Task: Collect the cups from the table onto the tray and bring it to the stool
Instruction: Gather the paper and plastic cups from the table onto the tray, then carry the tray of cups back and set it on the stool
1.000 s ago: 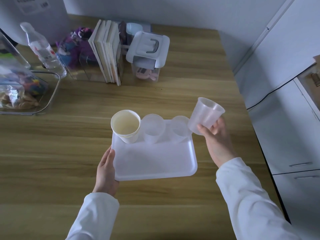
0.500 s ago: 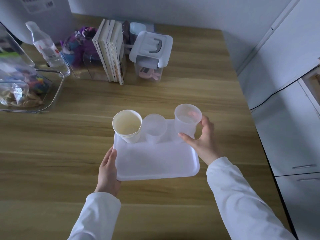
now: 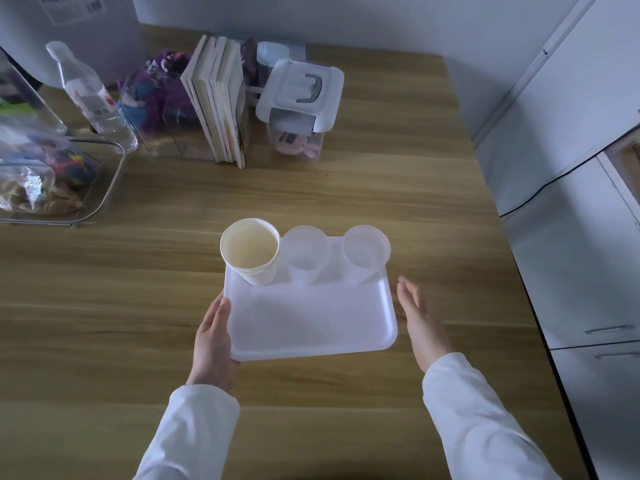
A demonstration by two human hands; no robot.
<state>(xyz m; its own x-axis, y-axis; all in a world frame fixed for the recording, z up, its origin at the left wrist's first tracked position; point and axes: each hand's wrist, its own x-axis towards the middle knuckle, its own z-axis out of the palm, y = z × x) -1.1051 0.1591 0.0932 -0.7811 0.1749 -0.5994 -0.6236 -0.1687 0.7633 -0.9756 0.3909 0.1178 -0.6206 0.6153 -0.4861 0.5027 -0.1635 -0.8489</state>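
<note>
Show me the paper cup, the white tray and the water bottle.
paper cup (image 3: pixel 250 249): head view, on its inner wall.
white tray (image 3: pixel 311 320): head view, on its bare floor.
water bottle (image 3: pixel 93 98): head view, on its labelled body.

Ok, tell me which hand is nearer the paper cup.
Left. The left hand grips the tray edge just below the paper cup; the right hand hangs open off the tray's far side.

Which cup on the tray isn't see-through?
The paper cup at the left end of the tray. It is solid white with a cream inside, while the two plastic cups beside it are see-through.
</note>
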